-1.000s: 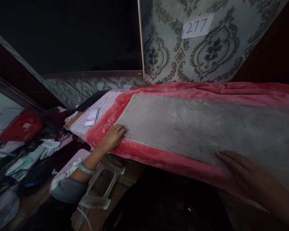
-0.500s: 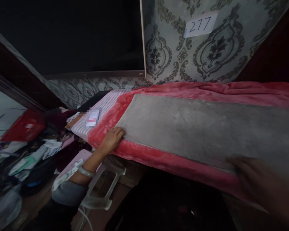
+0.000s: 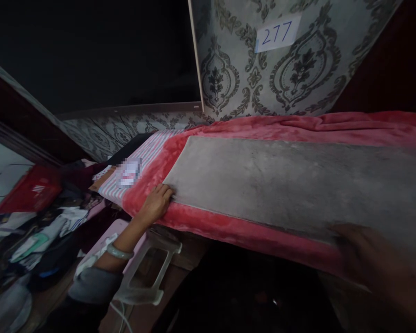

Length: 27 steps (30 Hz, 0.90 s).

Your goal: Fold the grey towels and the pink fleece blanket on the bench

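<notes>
A long grey cloth [image 3: 263, 180] lies flat on a red plush blanket [image 3: 201, 219]. At its near left corner, my left hand [image 3: 156, 201] is closed on the cloth's edge with its fingers curled. My right hand [image 3: 370, 254] is at the cloth's near edge on the right. Motion blur and shade smear its fingers, so I cannot tell whether they grip the edge. The cloth's right end runs out of view.
Striped fabric [image 3: 150, 155] shows at the blanket's left, with a small blurred-out item on it. Below stands a pale plastic stool [image 3: 156, 273]. Clothes [image 3: 48, 236] and a red bag [image 3: 31, 187] are heaped at left. A large dark screen [image 3: 107, 55] hangs above.
The view has shifted slightly, moving the scene a little to the left. My left hand stays at the same corner of the grey cloth, and my right hand stays near its front edge.
</notes>
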Each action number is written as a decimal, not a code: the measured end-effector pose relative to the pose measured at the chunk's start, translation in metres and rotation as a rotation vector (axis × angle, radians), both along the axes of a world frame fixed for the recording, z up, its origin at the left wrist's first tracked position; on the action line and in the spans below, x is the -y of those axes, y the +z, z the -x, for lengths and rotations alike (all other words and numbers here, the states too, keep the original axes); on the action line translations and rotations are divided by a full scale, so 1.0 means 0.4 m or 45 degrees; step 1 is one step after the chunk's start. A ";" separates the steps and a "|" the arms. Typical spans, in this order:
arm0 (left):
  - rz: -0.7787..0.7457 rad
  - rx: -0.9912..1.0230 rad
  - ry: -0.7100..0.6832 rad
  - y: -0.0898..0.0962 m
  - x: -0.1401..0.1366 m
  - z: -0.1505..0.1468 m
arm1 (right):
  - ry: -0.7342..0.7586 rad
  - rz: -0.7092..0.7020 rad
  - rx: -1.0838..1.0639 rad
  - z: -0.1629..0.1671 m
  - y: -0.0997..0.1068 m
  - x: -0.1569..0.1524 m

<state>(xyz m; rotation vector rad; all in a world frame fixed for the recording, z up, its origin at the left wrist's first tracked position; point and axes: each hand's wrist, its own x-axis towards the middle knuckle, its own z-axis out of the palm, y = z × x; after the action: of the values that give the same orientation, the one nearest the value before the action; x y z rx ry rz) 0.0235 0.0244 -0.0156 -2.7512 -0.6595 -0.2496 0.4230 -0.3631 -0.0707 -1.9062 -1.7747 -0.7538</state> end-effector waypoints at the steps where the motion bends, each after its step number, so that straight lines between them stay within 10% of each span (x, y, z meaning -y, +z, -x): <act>1: -0.018 0.005 -0.002 0.001 0.000 0.000 | -0.012 -0.016 0.019 -0.001 -0.001 -0.001; 17: 0.185 0.138 -0.160 0.047 -0.003 0.018 | 0.176 -0.063 -0.166 0.020 0.032 0.026; 27: 0.197 0.101 -0.062 0.055 0.043 -0.269 | -0.667 0.203 -0.316 -0.129 0.084 0.046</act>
<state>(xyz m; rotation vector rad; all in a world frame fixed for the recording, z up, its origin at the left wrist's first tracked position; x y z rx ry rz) 0.1312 0.0072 0.0065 -2.9210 -0.6584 -0.3334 0.4748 -0.3817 -0.0370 -2.4911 -1.2267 -0.5152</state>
